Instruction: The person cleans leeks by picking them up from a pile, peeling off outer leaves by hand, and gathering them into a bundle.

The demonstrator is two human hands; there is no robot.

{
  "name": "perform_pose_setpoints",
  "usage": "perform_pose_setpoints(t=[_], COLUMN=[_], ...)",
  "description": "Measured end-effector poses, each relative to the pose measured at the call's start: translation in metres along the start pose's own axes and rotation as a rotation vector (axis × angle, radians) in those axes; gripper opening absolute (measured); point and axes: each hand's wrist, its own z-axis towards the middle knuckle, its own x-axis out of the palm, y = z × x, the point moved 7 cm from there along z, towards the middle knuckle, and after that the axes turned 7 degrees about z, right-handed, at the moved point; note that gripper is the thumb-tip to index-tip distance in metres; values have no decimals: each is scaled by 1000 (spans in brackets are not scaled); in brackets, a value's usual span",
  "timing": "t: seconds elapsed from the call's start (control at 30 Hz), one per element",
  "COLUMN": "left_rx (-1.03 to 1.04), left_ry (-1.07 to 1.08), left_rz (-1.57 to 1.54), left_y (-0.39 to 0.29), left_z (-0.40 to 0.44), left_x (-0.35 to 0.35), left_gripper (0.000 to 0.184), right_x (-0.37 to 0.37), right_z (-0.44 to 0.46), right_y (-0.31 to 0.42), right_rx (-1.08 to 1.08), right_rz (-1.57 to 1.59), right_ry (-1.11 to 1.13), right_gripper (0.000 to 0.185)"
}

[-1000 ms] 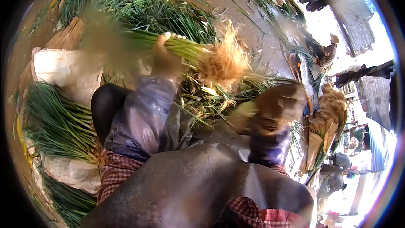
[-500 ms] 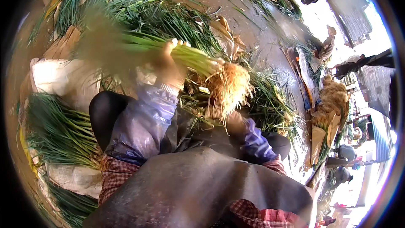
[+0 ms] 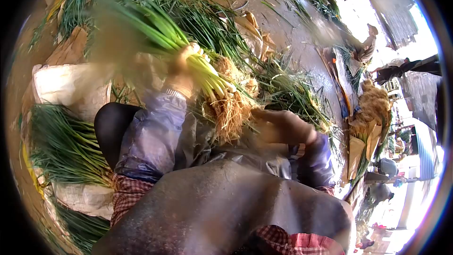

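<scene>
My left hand (image 3: 181,68) is wrapped round a bunch of green onions (image 3: 207,76), whose green leaves point up and left. Its pale stalks end in a tangle of brown roots (image 3: 231,115), hanging over my lap. Just right of those roots is my right hand (image 3: 288,126), slightly blurred, fingers pointing left; whether it holds anything is hidden. Behind the held bunch lies a pile of green onions (image 3: 207,23). Another heap with loose leaves (image 3: 302,97) lies beyond my right hand.
A bundle of green onions (image 3: 66,146) lies at the left on pale sacking (image 3: 85,200). A white sack (image 3: 71,85) is above it. Root-topped bundles (image 3: 373,106) stand at the right, with a person (image 3: 368,42) farther back. A dark apron (image 3: 222,203) covers my lap.
The held bunch has tilted, its roots moving down and left and its leaves rising. My right hand was under the roots and has moved right, away from them.
</scene>
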Motion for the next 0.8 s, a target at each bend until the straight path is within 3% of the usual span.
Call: perform_pose_setpoints(t=[0.07,0.1,0.13,0.2,0.3,0.37,0.4,0.43,0.47,0.5,0.53,0.6,0.63,0.67,0.7,0.73,0.77,0.8], left_rx=[321,377,402,391,267,98,227,159,93,153,113,-19,152,160,168,78,172,159], left_ry=[377,209,249,339,299,366,419,382,343,346,352,358,451,450,448,699,712,829], left_rz=[172,278,327,308,273,215,296,276,254,240,150,132,90,36,-18,-81,-82,-145], left_y=[-15,-2,-2,7,39,37,31,42,40,30,30,21,9,-1,-11,-20,-29,-29], left_z=[-6,50,38,27,53,8,28,47,36,25,25,23,26,22,17,28,20,13], left_x=[22,-9,-1,9,-3,21,18,2,3,10,9,4,11,12,10,11,12,15], left_gripper=[25,25,25,23,18,17,17,17,17,19,20,25,27,27,28,27,26,26], right_x=[20,19,18,20,43,71,81,89,100,105,108,67,62,57,42,27,25,24], right_z=[1,3,4,18,49,66,67,69,67,65,60,42,24,5,0,-6,-18,-17], right_y=[-61,-63,-65,-25,6,2,9,13,24,33,23,35,29,23,40,56,20,-16], right_rx=[404,479,554,121,37,80,107,-115,-185,-260,-238,-441,-450,-444,-475,-509,-231,76], right_rz=[-838,-853,-869,48,441,717,672,466,523,578,1003,642,815,985,916,843,1011,625], right_ry=[22,47,74,-207,-177,-92,-25,-66,-42,-21,184,76,187,302,407,509,310,111], right_gripper=[61,65,69,74,65,54,41,31,27,24,22,24,23,23,21,20,23,26])
